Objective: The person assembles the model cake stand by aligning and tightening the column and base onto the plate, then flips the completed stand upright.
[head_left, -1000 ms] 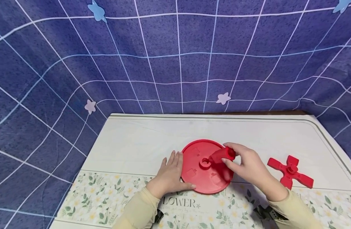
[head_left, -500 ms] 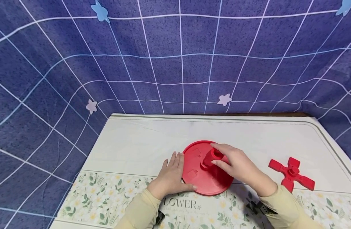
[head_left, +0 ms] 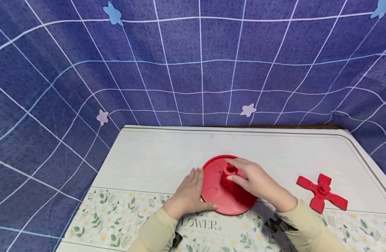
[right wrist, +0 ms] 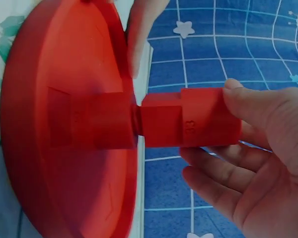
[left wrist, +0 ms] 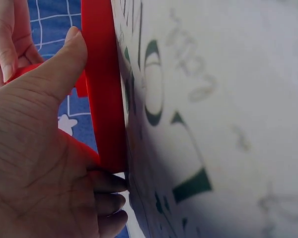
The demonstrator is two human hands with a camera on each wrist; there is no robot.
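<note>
Red disc, glossy, round, lies flat on the bench; raised rim, faint square outlines on its face. Red post stands roughly upright over the disc's middle: round upper part with a hollow top, blockier section below that, then a narrow neck next to the disc's hub; small raised characters on its side, too unclear to read. Can't tell whether the neck sits fully down in the hub. Right hand comes in from the right of the disc, pinching the post near its top, thumb on one side, fingers on the other. Left hand is spread at the disc's left edge: fingers straight and side by side, touching the rim, thumb out along the disc's near edge, gripping nothing. Red cross piece, four flat arms and a raised round centre, lies right of the disc, well apart. "LOWER" lettering printed just on the near side of the disc; blue curtain with star shapes beyond the disc's far side.
</note>
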